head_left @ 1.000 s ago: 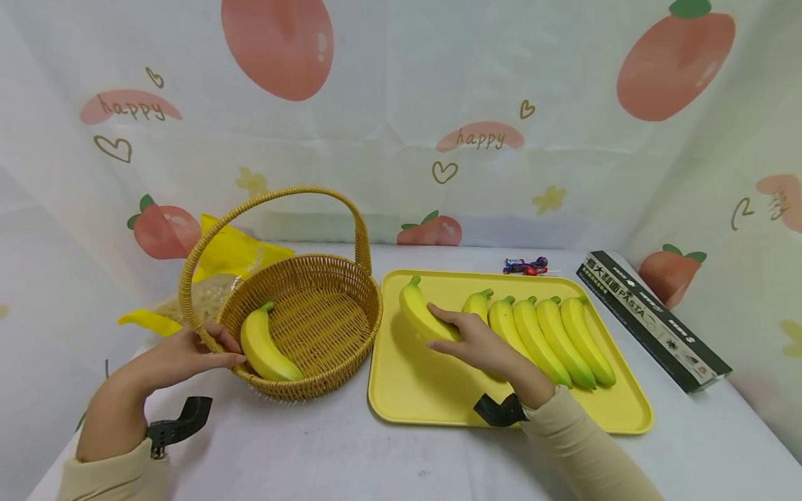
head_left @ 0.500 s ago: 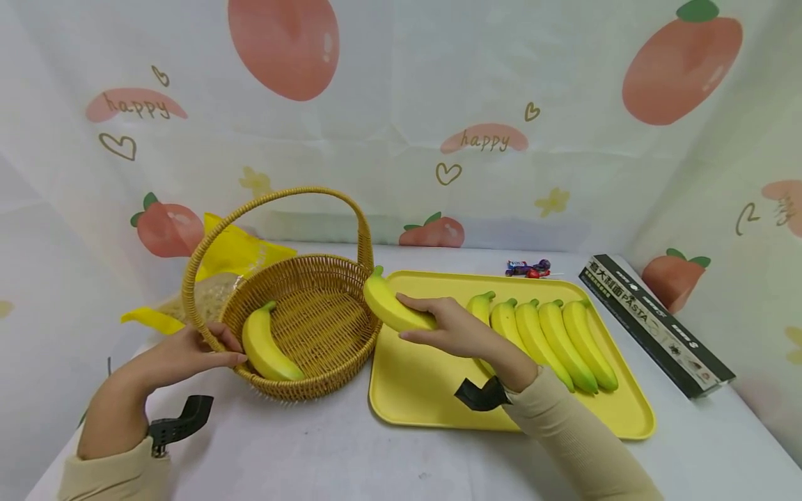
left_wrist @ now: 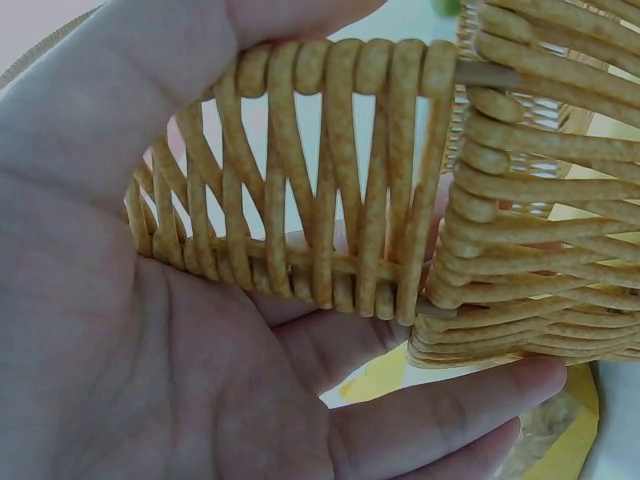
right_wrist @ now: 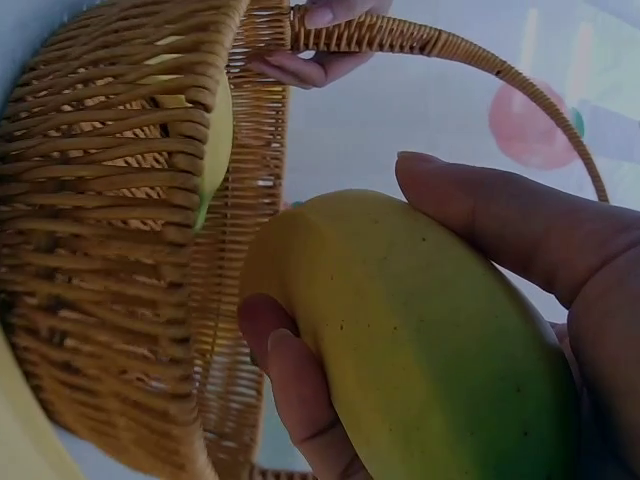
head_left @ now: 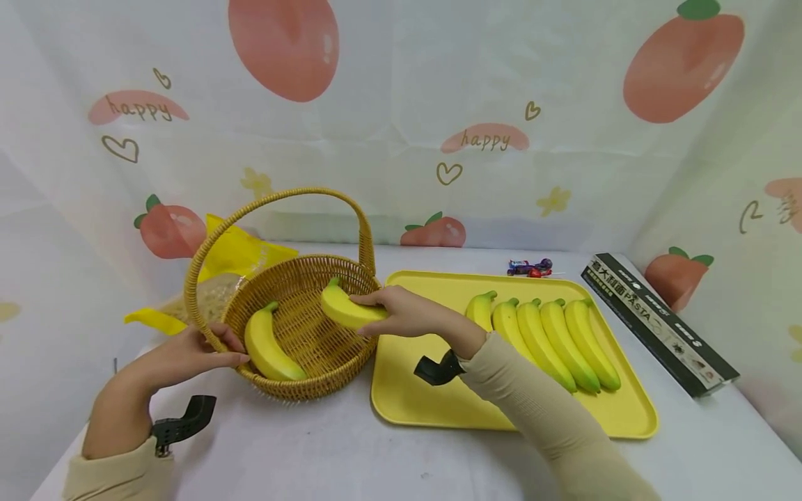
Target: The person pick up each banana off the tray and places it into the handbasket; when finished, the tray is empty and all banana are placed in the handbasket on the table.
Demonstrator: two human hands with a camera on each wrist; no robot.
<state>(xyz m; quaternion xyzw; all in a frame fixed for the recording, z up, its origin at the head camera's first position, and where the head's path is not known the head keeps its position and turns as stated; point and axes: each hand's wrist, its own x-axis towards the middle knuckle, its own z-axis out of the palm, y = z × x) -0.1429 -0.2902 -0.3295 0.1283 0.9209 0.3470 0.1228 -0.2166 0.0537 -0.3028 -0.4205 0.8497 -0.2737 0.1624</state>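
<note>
My right hand (head_left: 407, 313) grips a yellow banana (head_left: 346, 309) between thumb and fingers, over the right side of a wicker basket (head_left: 341, 372). In the right wrist view this banana (right_wrist: 400, 330) fills the lower middle, its tip pointing toward the basket's opening. My left hand (head_left: 194, 356) holds the basket at the left base of its handle, thumb on the near side. The left wrist view shows the woven handle base (left_wrist: 330, 170) lying across the palm, fingers behind it. Inside the basket, at the left, lies another banana (head_left: 269, 346).
A yellow tray (head_left: 432, 400) right of the basket bears several bananas (head_left: 551, 344) in a row. Beyond it lie wrapped candies (head_left: 530, 268). A black pasta box (head_left: 658, 323) sits at the right. Behind the basket is a yellow bag (head_left: 241, 250).
My right hand has carried its banana left from over the tray, past the basket's right rim, to above the basket's inside. The left hand has stayed at the handle.
</note>
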